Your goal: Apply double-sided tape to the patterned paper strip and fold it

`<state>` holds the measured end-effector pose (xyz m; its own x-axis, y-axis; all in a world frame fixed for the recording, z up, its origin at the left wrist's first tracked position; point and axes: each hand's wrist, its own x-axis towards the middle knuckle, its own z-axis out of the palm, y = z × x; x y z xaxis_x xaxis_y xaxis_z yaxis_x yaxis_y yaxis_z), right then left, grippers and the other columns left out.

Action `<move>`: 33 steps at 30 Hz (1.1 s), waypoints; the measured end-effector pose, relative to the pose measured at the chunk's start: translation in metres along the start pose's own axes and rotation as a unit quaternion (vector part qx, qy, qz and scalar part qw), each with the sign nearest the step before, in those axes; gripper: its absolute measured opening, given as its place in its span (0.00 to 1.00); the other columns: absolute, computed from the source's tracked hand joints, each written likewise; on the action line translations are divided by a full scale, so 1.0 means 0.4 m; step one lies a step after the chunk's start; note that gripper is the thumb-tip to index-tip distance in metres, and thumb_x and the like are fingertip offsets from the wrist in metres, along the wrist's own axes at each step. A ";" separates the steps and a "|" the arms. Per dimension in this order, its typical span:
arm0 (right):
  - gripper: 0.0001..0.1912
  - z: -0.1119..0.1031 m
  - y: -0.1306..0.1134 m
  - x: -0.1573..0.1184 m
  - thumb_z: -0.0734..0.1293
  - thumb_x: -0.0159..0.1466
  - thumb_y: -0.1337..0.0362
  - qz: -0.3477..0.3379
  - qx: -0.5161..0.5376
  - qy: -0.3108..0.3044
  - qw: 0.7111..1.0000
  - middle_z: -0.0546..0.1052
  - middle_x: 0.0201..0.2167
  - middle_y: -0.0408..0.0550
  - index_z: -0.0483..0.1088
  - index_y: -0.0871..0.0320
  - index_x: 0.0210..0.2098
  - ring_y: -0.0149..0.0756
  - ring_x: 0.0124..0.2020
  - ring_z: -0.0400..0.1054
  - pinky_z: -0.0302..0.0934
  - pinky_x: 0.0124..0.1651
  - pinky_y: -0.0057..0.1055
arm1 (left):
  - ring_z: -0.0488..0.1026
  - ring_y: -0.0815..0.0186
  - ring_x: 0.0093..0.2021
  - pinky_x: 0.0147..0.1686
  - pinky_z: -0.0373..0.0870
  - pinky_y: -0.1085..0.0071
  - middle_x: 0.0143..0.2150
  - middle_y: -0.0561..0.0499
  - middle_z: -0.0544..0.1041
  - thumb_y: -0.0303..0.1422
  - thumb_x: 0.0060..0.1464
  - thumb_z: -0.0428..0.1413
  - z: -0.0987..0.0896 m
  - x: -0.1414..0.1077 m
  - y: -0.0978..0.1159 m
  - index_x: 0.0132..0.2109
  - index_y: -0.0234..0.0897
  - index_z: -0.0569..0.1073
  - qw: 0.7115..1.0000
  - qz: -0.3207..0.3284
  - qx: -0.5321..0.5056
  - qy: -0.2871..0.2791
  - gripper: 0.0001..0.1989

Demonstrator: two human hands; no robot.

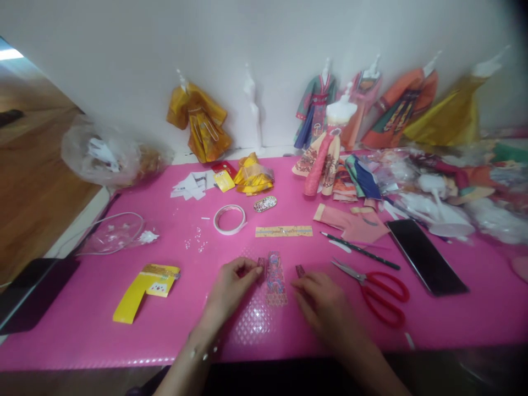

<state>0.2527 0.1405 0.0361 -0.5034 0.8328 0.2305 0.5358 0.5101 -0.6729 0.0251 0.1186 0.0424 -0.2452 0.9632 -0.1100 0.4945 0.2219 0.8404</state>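
Observation:
My left hand pinches a narrow dark patterned strip at its fingertips. Just right of that strip, a wider patterned piece in purple, blue and pink lies flat on the pink table. A second small dark patterned strip pokes up from the fingers of my right hand, which are closed on it. Beyond both hands a beige decorated strip lies crosswise. Red-handled scissors rest to the right of my right hand, blades pointing away.
A roll of white tape, a dark pencil and a phone lie around. A folded yellow piece is at left. Small dressed doll forms stand along the wall. Plastic bags crowd the right; a tablet sits left.

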 end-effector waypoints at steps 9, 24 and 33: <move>0.14 0.035 -0.006 0.002 0.62 0.64 0.75 -0.102 -0.036 0.001 0.994 0.80 0.47 0.53 0.76 0.56 0.41 0.51 0.53 0.70 0.64 0.58 0.54 | 0.74 0.53 0.49 0.50 0.73 0.54 0.44 0.44 0.79 0.29 0.64 0.52 0.026 -0.047 -0.008 0.43 0.39 0.79 0.960 0.213 0.180 0.021 0.10; 0.22 -0.015 0.110 -0.036 0.57 0.68 0.77 -0.126 -0.130 -0.051 0.982 0.76 0.60 0.48 0.76 0.57 0.53 0.56 0.64 0.65 0.61 0.62 0.61 | 0.54 0.43 0.73 0.64 0.57 0.32 0.67 0.40 0.70 0.28 0.67 0.50 0.076 -0.068 -0.055 0.62 0.36 0.72 0.894 0.274 0.345 -0.083 0.18; 0.25 -0.009 0.120 -0.008 0.56 0.67 0.77 -0.109 -0.170 -0.074 0.977 0.71 0.65 0.52 0.72 0.60 0.59 0.57 0.67 0.61 0.61 0.62 0.63 | 0.49 0.45 0.74 0.67 0.54 0.36 0.69 0.43 0.69 0.29 0.66 0.53 0.129 -0.073 -0.042 0.64 0.38 0.70 0.889 0.292 0.347 -0.060 0.20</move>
<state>0.2824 0.1633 0.0057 -0.7101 0.6688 0.2202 0.5864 0.7348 -0.3408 0.0668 0.0947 0.0040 0.2917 0.9452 0.1467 0.9141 -0.3206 0.2484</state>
